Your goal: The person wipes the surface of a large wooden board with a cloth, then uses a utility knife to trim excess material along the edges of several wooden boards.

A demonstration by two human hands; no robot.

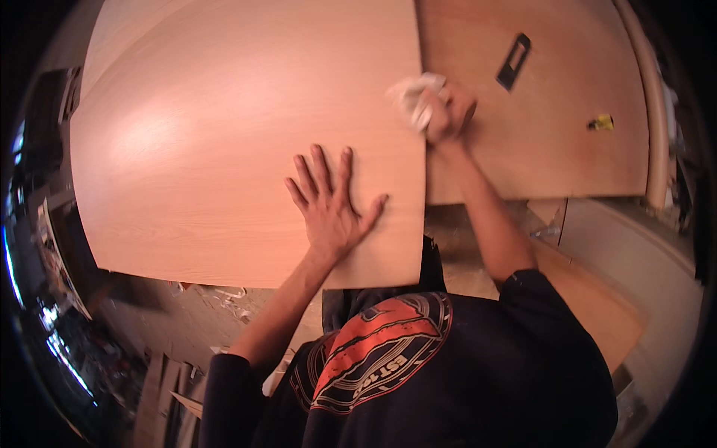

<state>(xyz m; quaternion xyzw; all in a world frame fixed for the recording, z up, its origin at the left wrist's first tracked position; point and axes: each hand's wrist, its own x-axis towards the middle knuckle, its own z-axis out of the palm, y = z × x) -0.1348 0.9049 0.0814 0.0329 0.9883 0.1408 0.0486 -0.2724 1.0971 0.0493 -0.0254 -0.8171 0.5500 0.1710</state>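
Note:
A large light wood-grain panel lies flat in front of me. My left hand rests palm down on its near right part, fingers spread and holding nothing. At the panel's right edge, my right hand is closed round a crumpled whitish cloth. The cloth is blurred and overlaps the panel's edge. Its exact contact with the panel is hard to make out.
Right of the panel is a brown wooden tabletop. On it lie a black flat piece with a slot and a small yellow-and-black object. Boards stand at the lower right. Scraps litter the floor, with wood strips at lower left.

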